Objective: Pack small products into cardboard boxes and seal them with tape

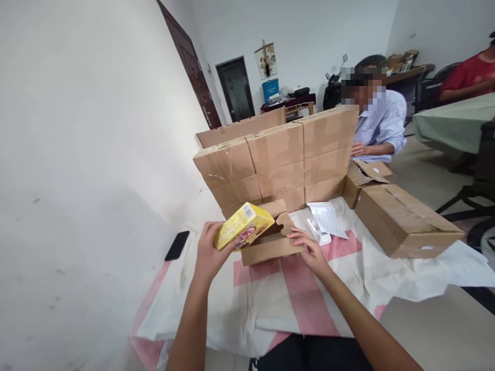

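My left hand [212,251] grips a yellow packaged box [244,225] by its left end, tilted, with a barcode on its upper face. The yellow box is over the left part of an open cardboard box [273,251] that lies on the cloth. My right hand [309,248] is at the right side of this open box, its fingers on the cardboard edge beside a raised flap. The inside of the open box is partly hidden by the yellow box.
Stacked cardboard boxes [276,159] form a wall behind. A black phone [177,246] lies left. To the right are a white sheet [328,219], a white plastic object [319,232] and a taped carton [406,219]. A person [382,121] sits behind the boxes; another is far right.
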The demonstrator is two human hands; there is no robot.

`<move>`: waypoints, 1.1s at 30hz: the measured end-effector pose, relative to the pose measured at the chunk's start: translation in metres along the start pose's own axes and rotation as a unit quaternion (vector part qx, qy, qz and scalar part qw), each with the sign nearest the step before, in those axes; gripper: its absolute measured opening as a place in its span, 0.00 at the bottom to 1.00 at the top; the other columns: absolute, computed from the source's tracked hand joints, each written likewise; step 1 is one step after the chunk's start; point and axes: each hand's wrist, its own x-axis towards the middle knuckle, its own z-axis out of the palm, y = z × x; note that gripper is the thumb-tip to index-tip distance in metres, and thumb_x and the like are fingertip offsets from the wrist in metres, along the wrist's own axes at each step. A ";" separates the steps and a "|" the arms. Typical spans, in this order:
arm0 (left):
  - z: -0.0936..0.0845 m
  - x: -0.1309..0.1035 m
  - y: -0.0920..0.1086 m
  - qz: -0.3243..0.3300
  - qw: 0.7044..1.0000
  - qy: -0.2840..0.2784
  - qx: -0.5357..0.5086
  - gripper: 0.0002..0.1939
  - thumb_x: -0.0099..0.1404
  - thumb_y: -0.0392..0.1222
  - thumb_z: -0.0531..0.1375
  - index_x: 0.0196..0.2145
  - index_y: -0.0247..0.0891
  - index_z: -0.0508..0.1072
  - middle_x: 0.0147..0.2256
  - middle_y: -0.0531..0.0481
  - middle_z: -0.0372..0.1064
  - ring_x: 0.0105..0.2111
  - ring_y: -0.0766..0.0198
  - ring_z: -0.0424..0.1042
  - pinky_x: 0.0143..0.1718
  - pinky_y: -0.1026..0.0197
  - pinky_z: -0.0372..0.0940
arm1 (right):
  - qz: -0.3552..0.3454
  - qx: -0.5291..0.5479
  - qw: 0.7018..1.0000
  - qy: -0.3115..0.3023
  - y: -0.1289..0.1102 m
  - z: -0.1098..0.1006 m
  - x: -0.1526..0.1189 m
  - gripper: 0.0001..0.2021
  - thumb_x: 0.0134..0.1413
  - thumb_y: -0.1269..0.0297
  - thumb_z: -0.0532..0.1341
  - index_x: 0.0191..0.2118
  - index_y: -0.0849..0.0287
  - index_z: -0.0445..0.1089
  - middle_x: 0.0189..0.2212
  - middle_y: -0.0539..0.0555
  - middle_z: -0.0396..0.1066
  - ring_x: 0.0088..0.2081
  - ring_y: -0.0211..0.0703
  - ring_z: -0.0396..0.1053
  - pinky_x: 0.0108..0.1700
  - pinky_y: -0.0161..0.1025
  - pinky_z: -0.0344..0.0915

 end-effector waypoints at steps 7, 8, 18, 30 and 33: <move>0.084 0.038 -0.010 -0.027 0.936 -0.346 0.065 0.18 0.61 0.47 0.62 0.49 0.42 0.71 0.48 0.46 0.74 0.47 0.53 0.73 0.46 0.57 0.65 | 0.012 0.008 1.000 -0.021 0.002 0.001 0.010 0.04 0.56 0.62 0.60 0.34 0.53 0.72 0.46 0.59 0.77 0.60 0.54 0.66 0.63 0.60 0.59; 0.091 0.037 -0.013 -0.036 0.923 -0.374 0.077 0.17 0.60 0.47 0.63 0.47 0.42 0.73 0.46 0.46 0.76 0.45 0.53 0.74 0.44 0.58 0.65 | 0.010 0.006 0.999 -0.031 0.002 0.001 0.011 0.04 0.56 0.63 0.59 0.34 0.53 0.71 0.46 0.59 0.77 0.60 0.53 0.66 0.63 0.60 0.59; 0.094 0.020 -0.027 -0.033 0.906 -0.406 0.118 0.26 0.74 0.57 0.43 0.59 0.49 0.70 0.56 0.49 0.73 0.53 0.51 0.72 0.53 0.54 0.60 | -0.093 -0.127 0.965 -0.211 0.000 -0.015 0.040 0.23 0.42 0.74 0.56 0.47 0.54 0.72 0.49 0.57 0.74 0.53 0.52 0.68 0.58 0.54 0.59; 0.081 0.023 -0.033 0.073 0.869 -0.464 0.158 0.27 0.75 0.55 0.43 0.64 0.49 0.64 0.51 0.46 0.72 0.46 0.55 0.72 0.48 0.56 0.59 | -0.166 -0.288 0.889 -0.313 0.006 -0.013 0.087 0.15 0.51 0.62 0.62 0.45 0.61 0.73 0.38 0.61 0.73 0.45 0.55 0.62 0.51 0.50 0.54; 0.066 0.013 -0.044 0.119 0.879 -0.440 0.136 0.28 0.74 0.55 0.43 0.66 0.48 0.61 0.50 0.44 0.70 0.47 0.54 0.70 0.47 0.56 0.61 | -0.155 -0.276 0.894 -0.318 -0.004 -0.004 0.085 0.31 0.50 0.58 0.64 0.60 0.61 0.68 0.43 0.61 0.74 0.50 0.59 0.60 0.54 0.53 0.52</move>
